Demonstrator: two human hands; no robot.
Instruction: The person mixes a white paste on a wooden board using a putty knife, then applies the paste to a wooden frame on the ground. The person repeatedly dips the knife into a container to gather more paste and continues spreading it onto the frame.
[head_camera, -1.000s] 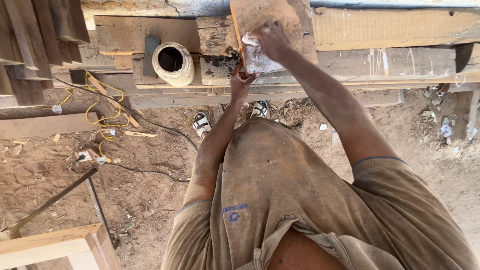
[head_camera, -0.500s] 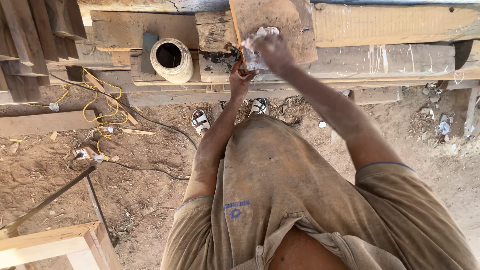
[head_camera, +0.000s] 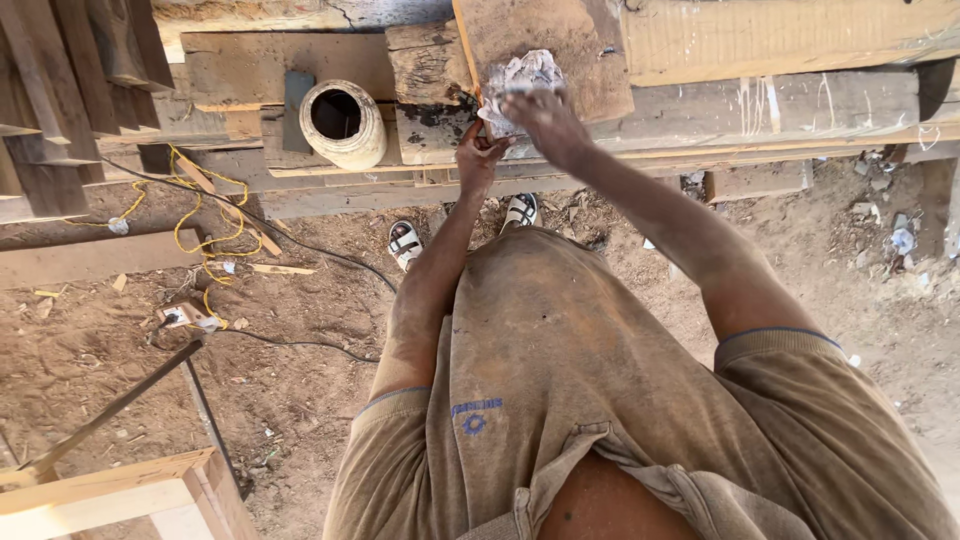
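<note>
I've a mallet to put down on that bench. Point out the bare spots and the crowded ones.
Bare plank lies left of the round pot, and a long beam runs clear to the right of the right hand. It is crowded in the middle, where the left hand and the right press crumpled paper on a wooden board.

The right hand (head_camera: 545, 120) hides the crumpled rag's (head_camera: 520, 80) lower part

A cream cylindrical pot (head_camera: 343, 123) lies on stacked planks (head_camera: 240, 70), yellow cord (head_camera: 200, 225) near what may be a small plug (head_camera: 180, 316).
</note>
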